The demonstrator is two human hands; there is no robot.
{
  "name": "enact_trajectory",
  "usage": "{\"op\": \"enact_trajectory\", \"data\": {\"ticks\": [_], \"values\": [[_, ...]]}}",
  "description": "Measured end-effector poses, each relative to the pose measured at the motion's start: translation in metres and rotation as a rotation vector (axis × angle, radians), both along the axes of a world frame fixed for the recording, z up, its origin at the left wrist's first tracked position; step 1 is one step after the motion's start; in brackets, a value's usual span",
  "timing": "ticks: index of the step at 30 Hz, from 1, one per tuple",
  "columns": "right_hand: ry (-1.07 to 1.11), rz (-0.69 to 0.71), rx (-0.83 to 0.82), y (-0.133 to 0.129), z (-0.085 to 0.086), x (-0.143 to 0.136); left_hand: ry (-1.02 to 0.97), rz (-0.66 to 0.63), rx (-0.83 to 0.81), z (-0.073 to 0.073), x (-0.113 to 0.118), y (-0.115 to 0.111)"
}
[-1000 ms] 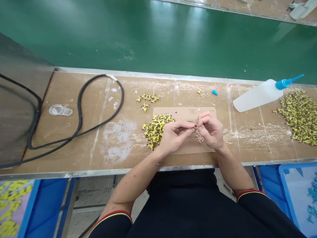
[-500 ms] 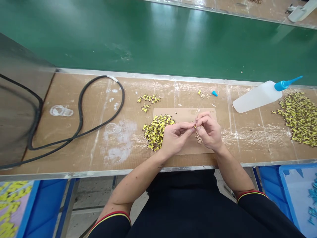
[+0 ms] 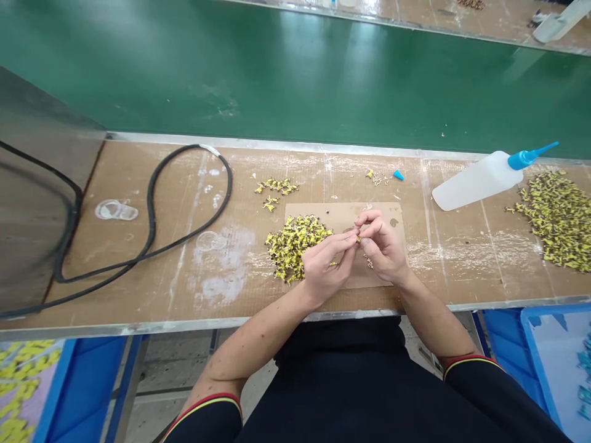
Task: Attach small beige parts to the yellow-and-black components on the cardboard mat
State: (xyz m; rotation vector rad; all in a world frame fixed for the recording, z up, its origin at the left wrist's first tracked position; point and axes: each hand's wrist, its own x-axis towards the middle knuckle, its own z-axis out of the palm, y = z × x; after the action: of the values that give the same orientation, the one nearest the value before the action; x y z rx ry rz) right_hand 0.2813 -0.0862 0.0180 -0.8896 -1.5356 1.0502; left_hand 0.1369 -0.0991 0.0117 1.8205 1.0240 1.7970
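My left hand (image 3: 323,267) is closed in a pinch on a tiny yellow piece (image 3: 359,239) over a cardboard sheet (image 3: 344,212). My right hand (image 3: 384,249) meets it there, thumb and fingertips pressed together at the same piece; whether it holds anything of its own is too small to tell. Just left of my left hand lies a pile of small yellow and dark pieces (image 3: 293,243). Tiny pale bits (image 3: 369,261) show partly beneath my right hand.
A white bottle (image 3: 480,180) with a blue nozzle lies at the right, beside a large yellow pile (image 3: 561,218). A blue cap (image 3: 398,175) and a few yellow pieces (image 3: 277,185) are farther back. A black cable (image 3: 150,209) loops at the left.
Both hands have shifted slightly left, still together at the fingertips. My left hand's fingers are turned more upward, and a dark spot on the sheet is now uncovered right of my right hand.
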Motion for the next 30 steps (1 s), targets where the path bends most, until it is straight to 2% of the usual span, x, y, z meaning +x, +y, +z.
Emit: {"op": "enact_trajectory", "data": {"ticks": [6, 12, 16, 20, 25, 30], "values": [[0.092, 0.088, -0.066, 0.002, 0.003, -0.002, -0.127, -0.029, -0.218, -0.003, 0.002, -0.003], [0.165, 0.113, -0.093, 0.001, 0.002, -0.005, -0.251, -0.099, -0.342, 0.003, 0.003, -0.007], [0.127, 0.062, -0.121, 0.000, 0.005, -0.002, -0.434, -0.241, -0.491, 0.010, 0.005, -0.003], [0.073, 0.009, -0.043, -0.001, 0.007, 0.001, -0.570, -0.316, -0.468, 0.012, 0.004, 0.005], [0.028, -0.033, 0.072, -0.002, 0.005, 0.002, -0.579, -0.338, -0.490, 0.006, 0.002, 0.010], [0.020, -0.119, 0.024, -0.003, 0.005, 0.006, -0.541, -0.381, -0.599, 0.006, 0.000, 0.008]]}}
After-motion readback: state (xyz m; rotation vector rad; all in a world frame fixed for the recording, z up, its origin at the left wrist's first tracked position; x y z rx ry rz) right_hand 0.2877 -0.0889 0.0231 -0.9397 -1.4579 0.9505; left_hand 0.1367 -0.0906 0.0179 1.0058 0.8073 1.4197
